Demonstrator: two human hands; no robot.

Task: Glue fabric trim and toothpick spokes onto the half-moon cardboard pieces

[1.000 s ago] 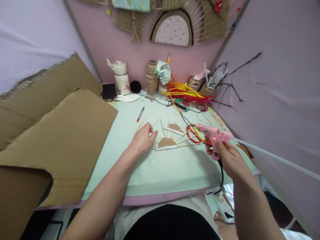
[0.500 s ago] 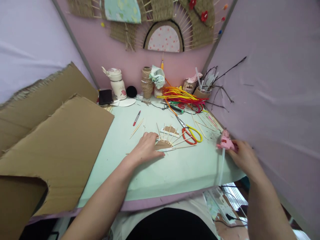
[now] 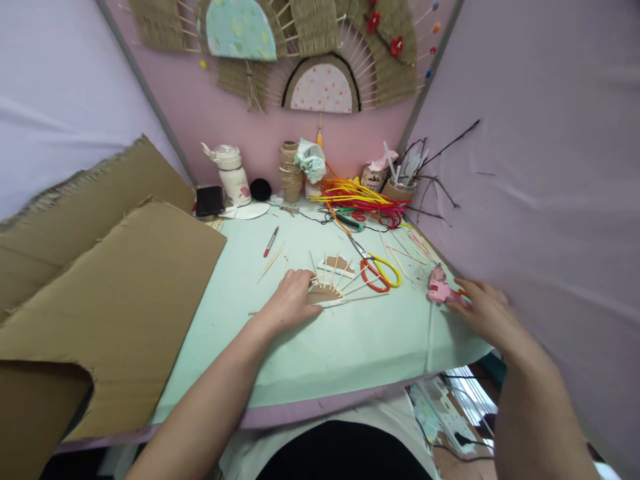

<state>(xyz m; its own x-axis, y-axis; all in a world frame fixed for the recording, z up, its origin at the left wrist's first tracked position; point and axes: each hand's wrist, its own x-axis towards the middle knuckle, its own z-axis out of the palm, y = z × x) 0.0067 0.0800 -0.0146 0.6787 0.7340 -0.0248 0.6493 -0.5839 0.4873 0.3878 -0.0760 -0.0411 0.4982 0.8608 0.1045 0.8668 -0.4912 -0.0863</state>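
My left hand (image 3: 295, 300) is closed on the left side of a small cardboard half-circle (image 3: 325, 294), fingers behind it and thumb in front. Thin wooden sticks (image 3: 353, 288) fan out from its curved edge. Out at the right, my right hand (image 3: 483, 307) has its fingers around the handle end of a pink hot glue gun (image 3: 440, 288), near the tabletop; part of the handle is hidden by the fingers. A white cord or stick runs down from the gun to the table's front edge. Red and yellow-handled scissors (image 3: 380, 272) lie just right of the sticks.
Large cardboard sheets (image 3: 150, 287) cover the left side. A red marker (image 3: 271, 241), loose sticks and a cardboard scrap (image 3: 337, 265) lie around the middle. At the back stand a white bottle (image 3: 233, 177), a twine spool (image 3: 291, 173), coloured pipe cleaners (image 3: 357, 197) and twigs (image 3: 440, 180).
The glue gun has turned and come down slightly, with my right hand shifting along its handle. My left hand keeps its hold on the cardboard half-circle. The camera view has tilted a little.
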